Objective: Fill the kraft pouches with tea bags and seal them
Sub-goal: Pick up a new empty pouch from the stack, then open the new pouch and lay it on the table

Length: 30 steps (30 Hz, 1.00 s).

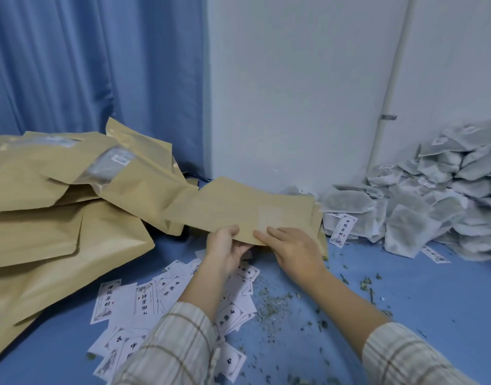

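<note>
A flat kraft pouch (249,209) is held just above the blue surface in the middle of the view. My left hand (224,251) grips its near edge from below, thumb on top. My right hand (291,251) lies on the pouch's near right part with the fingers stretched over the paper. A heap of grey tea bags (422,207) is piled against the wall at the right. A pile of filled kraft pouches (61,195) lies at the left, one showing a clear window.
Several white paper labels with black characters (169,304) are scattered on the blue table (405,295) under my forearms. Loose tea crumbs (277,301) lie beside them. A blue curtain (86,65), a white wall and a white pipe (391,84) stand behind.
</note>
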Each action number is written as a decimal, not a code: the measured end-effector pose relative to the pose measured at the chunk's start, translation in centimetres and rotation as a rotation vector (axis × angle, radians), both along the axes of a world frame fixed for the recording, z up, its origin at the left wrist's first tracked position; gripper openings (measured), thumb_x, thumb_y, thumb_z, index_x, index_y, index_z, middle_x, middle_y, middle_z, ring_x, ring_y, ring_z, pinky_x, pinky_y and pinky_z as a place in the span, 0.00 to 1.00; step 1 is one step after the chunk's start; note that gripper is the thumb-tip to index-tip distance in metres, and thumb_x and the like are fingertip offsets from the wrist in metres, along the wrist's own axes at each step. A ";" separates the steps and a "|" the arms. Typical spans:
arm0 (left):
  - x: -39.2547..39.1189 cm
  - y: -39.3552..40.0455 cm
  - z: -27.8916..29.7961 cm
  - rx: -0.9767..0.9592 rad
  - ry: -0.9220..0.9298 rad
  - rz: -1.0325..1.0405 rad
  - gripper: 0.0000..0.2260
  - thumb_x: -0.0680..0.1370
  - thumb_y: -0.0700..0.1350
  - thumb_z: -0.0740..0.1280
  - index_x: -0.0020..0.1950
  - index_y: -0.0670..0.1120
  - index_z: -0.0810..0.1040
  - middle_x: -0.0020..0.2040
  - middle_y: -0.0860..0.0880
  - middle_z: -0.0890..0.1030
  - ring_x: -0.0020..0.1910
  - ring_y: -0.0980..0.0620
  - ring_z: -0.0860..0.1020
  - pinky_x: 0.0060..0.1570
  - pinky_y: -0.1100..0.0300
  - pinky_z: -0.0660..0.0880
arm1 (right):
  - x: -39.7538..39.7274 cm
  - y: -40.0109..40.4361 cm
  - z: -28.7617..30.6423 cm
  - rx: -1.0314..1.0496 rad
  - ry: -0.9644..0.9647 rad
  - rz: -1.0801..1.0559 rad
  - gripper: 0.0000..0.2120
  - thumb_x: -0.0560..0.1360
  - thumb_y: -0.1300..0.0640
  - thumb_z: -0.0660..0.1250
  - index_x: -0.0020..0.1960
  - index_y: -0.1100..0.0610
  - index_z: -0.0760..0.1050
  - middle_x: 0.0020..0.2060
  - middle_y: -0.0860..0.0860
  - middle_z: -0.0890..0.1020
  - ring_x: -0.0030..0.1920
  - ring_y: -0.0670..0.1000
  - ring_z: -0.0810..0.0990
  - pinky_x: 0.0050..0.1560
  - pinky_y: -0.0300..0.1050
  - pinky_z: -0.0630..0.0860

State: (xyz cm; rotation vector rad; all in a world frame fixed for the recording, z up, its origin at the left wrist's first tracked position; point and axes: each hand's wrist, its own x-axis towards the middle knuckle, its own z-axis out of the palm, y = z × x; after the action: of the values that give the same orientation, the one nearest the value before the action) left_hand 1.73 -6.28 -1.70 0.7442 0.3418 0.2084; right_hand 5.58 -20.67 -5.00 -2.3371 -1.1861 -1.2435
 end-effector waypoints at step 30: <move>-16.7 -5.0 0.7 1.386 -0.168 -0.542 0.53 0.61 0.62 0.73 0.78 0.52 0.47 0.77 0.55 0.50 0.75 0.58 0.50 0.73 0.56 0.52 | -16.4 -4.2 2.2 1.236 1.584 0.208 0.04 0.74 0.67 0.66 0.41 0.62 0.77 0.31 0.54 0.81 0.30 0.49 0.79 0.30 0.40 0.79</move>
State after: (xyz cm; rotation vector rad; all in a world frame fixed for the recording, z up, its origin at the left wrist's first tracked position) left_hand -14.96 -11.30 -0.95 2.1304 -0.2463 -0.0449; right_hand -10.84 -24.88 -2.81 -1.3163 0.0313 0.2260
